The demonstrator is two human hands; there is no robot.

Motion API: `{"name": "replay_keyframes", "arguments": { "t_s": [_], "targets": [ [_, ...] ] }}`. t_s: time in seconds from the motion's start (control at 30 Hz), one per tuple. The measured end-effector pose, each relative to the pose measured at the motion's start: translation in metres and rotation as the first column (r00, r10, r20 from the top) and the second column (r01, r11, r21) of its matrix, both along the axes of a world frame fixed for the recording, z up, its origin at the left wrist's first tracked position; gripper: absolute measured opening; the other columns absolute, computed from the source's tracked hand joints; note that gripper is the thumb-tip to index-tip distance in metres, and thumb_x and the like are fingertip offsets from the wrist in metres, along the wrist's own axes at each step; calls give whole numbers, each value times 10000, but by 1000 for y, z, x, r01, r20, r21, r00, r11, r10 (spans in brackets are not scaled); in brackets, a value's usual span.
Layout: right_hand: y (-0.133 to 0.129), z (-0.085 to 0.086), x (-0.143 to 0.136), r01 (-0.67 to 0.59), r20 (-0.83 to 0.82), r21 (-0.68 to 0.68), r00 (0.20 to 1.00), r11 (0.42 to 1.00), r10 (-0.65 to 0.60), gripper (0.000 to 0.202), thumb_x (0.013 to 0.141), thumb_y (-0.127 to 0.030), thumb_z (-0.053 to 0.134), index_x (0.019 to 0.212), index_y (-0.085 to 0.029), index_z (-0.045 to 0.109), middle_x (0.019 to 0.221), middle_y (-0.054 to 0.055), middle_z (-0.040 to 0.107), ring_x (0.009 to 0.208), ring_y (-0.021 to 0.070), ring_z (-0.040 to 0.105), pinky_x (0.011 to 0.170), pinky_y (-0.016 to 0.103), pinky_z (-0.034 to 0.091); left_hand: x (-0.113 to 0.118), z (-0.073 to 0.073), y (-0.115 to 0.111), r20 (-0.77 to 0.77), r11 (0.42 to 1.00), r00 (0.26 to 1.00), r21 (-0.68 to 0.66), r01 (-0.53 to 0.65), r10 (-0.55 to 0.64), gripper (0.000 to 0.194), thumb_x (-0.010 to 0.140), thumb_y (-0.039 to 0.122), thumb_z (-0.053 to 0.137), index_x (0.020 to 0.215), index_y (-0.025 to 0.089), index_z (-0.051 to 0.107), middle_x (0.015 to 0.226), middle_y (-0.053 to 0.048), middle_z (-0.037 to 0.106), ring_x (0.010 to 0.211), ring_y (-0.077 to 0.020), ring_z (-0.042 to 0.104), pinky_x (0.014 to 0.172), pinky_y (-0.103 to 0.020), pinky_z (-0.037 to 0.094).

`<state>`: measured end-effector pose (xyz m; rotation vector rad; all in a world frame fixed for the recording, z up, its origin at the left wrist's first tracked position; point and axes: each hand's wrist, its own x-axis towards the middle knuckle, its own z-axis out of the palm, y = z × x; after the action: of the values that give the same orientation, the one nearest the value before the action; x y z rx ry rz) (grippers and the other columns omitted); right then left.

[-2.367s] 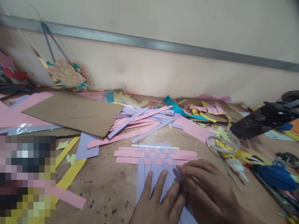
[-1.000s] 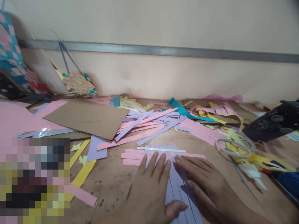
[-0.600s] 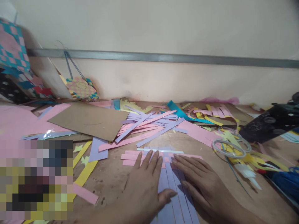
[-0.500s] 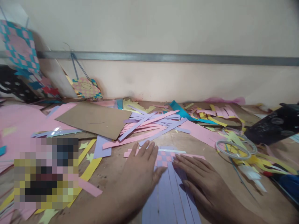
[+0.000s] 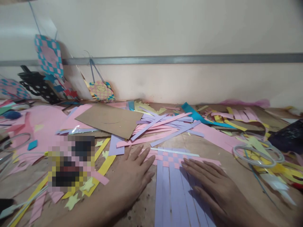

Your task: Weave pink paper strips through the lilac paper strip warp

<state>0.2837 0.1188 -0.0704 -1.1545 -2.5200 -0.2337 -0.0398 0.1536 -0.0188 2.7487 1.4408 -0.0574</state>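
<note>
A sheet of purple paper, slit into long strips, lies in front of me. Pink paper strips are woven across its far end in a checker pattern, their ends sticking out at both sides. A pale strip crosses just beyond the weave. My left hand rests flat with its fingers spread, left of the purple sheet, fingertips by the left ends of the pink strips. My right hand lies over the sheet's right side, fingers stretched out, fingertips at the weave's right edge. Neither hand grips anything.
Beyond the hands lie loose purple and pink strips and a piece of cardboard. Scissors and a glue bottle are at the right. Yellow strips and paper stars lie left. Woven hangings lean against the wall.
My left hand has moved left off the purple sheet, uncovering more of its left side. My right hand stays by the weave. The view has turned slightly left.
</note>
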Motion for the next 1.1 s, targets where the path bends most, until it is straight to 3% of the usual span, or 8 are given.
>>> {"name": "replay_keyframes", "arguments": {
  "t_s": [0.23, 0.37, 0.47, 0.63, 0.8, 0.93, 1.03, 1.1],
  "targets": [
    [5, 8, -12, -38, 49, 59, 998, 998, 35, 580, 1036, -333, 522, 1605, -274, 429, 1559, -10, 562, 1372, 236, 603, 1064, 455, 496, -4, -8, -2, -14, 1000, 1000, 5, 8, -8, 591, 1104, 602, 353, 1578, 284, 505, 1657, -54, 444, 1551, -353, 367, 1239, -619, 278],
    [18, 10, -31, -146, 42, 65, 989, 987, 143, 548, 1061, -352, 480, 1598, -254, 435, 1567, -4, 551, 1365, 226, 612, 1034, 437, 515, -5, -12, -5, -2, 999, 999, 28, 46, -45, 595, 1107, 610, 337, 1586, 292, 490, 1660, -45, 429, 1546, -354, 375, 1232, -634, 280],
    [26, 4, -42, -179, 19, 24, 984, 983, 179, 542, 1056, -356, 499, 1587, -256, 453, 1574, 6, 546, 1370, 232, 608, 1049, 430, 512, -6, -18, -6, 5, 997, 998, 37, 67, -67, 597, 1107, 615, 339, 1586, 292, 488, 1653, -41, 440, 1535, -344, 397, 1239, -632, 269],
    [26, 0, -42, -137, -43, -80, 990, 987, 134, 602, 1018, -305, 568, 1604, -254, 440, 1585, 56, 539, 1421, 245, 560, 1150, 436, 454, -10, -28, -3, 6, 992, 996, 92, 86, -87, 633, 1054, 579, 524, 1605, 272, 464, 1643, -52, 455, 1503, -353, 446, 1237, -594, 297],
    [12, 26, -42, -20, -62, -317, 998, 948, 1, 516, 1035, -384, 581, 1536, -268, 533, 1556, 58, 585, 1437, 238, 540, 1216, 459, 395, -16, -33, 2, 37, 956, 986, 254, 149, -163, 596, 1032, 563, 527, 1557, 281, 546, 1618, -86, 482, 1463, -401, 491, 1161, -630, 372],
    [-7, 57, -19, 69, -141, -266, 984, 962, -109, 470, 1068, -345, 511, 1528, -254, 544, 1537, 85, 604, 1428, 229, 546, 1223, 478, 373, -18, -36, 5, 76, 871, 941, 408, 272, -330, 512, 987, 488, 565, 1475, 348, 635, 1571, -62, 550, 1383, -411, 578, 1130, -632, 396],
    [-19, 75, 29, 266, -350, -190, 881, 945, -318, 481, 1005, -343, 613, 1482, -284, 598, 1517, 92, 623, 1411, 264, 558, 1190, 502, 404, -21, -45, 0, 137, 833, 916, 483, 271, -378, 485, 946, 411, 602, 1427, 416, 666, 1523, -20, 604, 1348, -398, 614, 1189, -623, 327],
    [-19, 84, 76, 433, -613, -265, 614, 861, -498, 537, 886, -429, 756, 1404, -320, 665, 1475, 59, 658, 1396, 293, 563, 1204, 504, 384, -25, -56, -5, 227, 849, 893, 467, 249, -387, 512, 947, 422, 591, 1453, 496, 618, 1482, 35, 635, 1315, -362, 649, 1225, -579, 307]
  ]
}}
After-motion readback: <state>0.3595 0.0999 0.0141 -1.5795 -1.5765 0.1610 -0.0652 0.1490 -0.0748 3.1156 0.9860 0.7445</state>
